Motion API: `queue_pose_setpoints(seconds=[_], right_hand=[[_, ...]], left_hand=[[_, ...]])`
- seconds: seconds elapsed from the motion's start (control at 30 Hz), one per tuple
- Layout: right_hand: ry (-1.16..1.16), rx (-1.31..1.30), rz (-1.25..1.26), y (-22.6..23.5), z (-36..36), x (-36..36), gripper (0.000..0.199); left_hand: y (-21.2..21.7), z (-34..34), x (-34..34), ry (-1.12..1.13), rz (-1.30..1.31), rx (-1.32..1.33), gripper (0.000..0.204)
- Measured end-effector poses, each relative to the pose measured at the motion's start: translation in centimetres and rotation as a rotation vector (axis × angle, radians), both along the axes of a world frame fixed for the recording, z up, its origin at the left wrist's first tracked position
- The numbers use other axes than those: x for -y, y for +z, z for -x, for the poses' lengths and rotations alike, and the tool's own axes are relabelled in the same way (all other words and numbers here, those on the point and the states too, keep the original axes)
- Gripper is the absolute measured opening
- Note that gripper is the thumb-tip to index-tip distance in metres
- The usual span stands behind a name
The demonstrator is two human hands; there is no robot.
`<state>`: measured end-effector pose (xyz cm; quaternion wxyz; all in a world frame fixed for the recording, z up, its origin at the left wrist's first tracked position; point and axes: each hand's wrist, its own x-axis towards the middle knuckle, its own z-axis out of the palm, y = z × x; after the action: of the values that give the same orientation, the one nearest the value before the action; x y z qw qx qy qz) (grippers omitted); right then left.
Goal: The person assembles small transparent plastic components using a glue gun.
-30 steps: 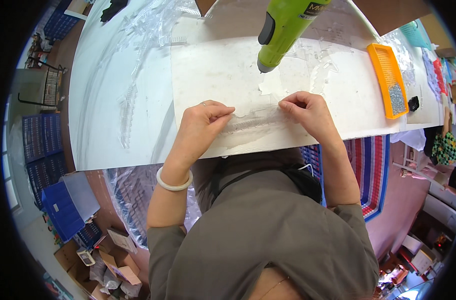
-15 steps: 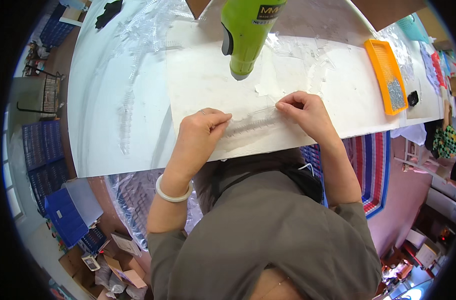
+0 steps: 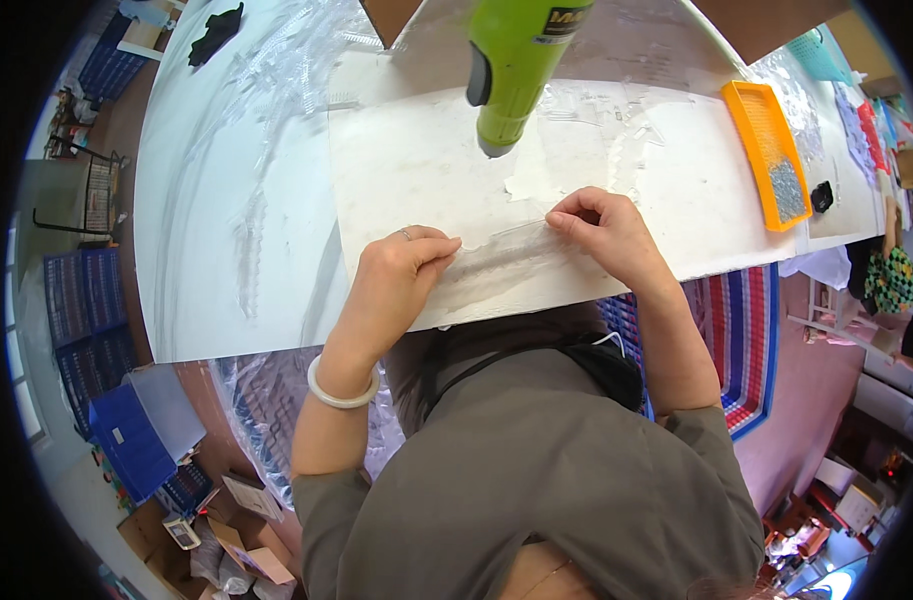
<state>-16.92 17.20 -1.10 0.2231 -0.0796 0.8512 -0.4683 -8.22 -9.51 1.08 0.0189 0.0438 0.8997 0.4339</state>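
Observation:
Between my two hands stretches a thin clear strip (image 3: 506, 233), hard to make out against the white sheet (image 3: 406, 150). My left hand (image 3: 401, 270), with a ring and a pale bangle on its wrist, pinches the strip's left end. Thumb and forefinger of my right hand (image 3: 601, 230) pinch the other end. A green hot-air gun (image 3: 511, 80) hangs nozzle down beyond the strip, apart from both hands. Along the near side of the strip runs a blurred greyish band, whose nature I cannot tell.
An orange tray (image 3: 766, 155) holding small grey metallic pieces lies on the right, beside a small black object (image 3: 822, 196). Several clear toothed plastic strips (image 3: 266, 130) are heaped at the far left, near a black cloth (image 3: 216, 35). Cardboard flaps (image 3: 776, 25) overhang the far side.
My hands keep their pinch and have barely moved. The hot-air gun sits slightly farther right in the picture, as the view has shifted a little. The toothed band near the strip looks more blurred.

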Motion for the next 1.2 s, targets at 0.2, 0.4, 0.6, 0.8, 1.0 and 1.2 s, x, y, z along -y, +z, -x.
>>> queue_pose_setpoints(seconds=[0.2, 0.4, 0.6, 0.8, 1.0, 1.2], right_hand=[[0.011, 0.034, 0.001, 0.2, 0.3, -0.1, 0.022], [0.000, 0.064, 0.017, 0.5, 0.3, 0.0, 0.022], [-0.014, 0.101, -0.002, 0.7, 0.5, -0.1, 0.023], [-0.008, 0.056, 0.027, 0.7, 0.3, 0.2, 0.022], [-0.004, 0.065, -0.019, 1.0, 0.6, 0.1, 0.023], [0.018, 0.054, -0.010, 0.1, 0.6, -0.3, 0.027]], left_hand=[[-0.4, 0.0, 0.0, 0.083, -0.144, 0.121, 0.016], [-0.4, -0.3, -0.5, 0.127, -0.131, 0.100, 0.015], [-0.3, 0.0, -0.4, 0.151, -0.182, 0.180, 0.015], [0.3, 0.1, -0.2, 0.216, -0.114, 0.280, 0.016], [-0.2, 0.4, 0.1, 0.207, -0.183, 0.319, 0.017], [-0.1, -0.3, -1.1, 0.148, 0.032, 0.036, 0.018]])
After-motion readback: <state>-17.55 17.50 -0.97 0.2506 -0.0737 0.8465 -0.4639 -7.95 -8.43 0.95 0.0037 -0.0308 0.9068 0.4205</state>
